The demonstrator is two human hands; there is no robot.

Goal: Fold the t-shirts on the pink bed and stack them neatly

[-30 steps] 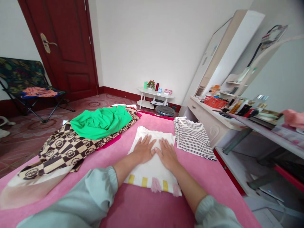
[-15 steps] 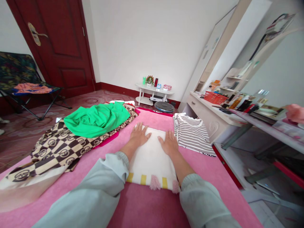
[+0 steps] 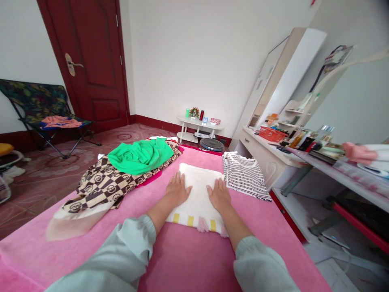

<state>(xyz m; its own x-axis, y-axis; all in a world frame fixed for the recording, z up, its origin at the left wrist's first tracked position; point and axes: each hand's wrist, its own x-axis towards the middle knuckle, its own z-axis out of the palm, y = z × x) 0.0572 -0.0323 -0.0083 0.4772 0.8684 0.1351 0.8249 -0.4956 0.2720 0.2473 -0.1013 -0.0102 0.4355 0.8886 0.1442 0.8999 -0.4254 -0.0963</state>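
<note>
A folded white garment (image 3: 199,194) with yellow patches and pink tassels along its near edge lies on the pink bed cover (image 3: 182,259). My left hand (image 3: 178,190) rests flat on its left side, fingers stretched out. On its right side lies my right hand (image 3: 220,194), also flat and open. Neither hand grips anything. To the right, close by, sits a folded black-and-white striped shirt (image 3: 246,174). A green garment (image 3: 141,156) is bunched at the left on top of a brown-and-cream checkered garment (image 3: 100,184).
A low white table (image 3: 199,121) with small items stands by the far wall. At the right is a dressing table (image 3: 258,150) holding a red basket (image 3: 270,134) and bottles. A folding chair (image 3: 45,107) stands at the left near the dark red door (image 3: 88,61).
Both hands have slid towards me over the white garment, uncovering its far corners. They stay flat. The camera view has tilted up and shifted a little to the left.
</note>
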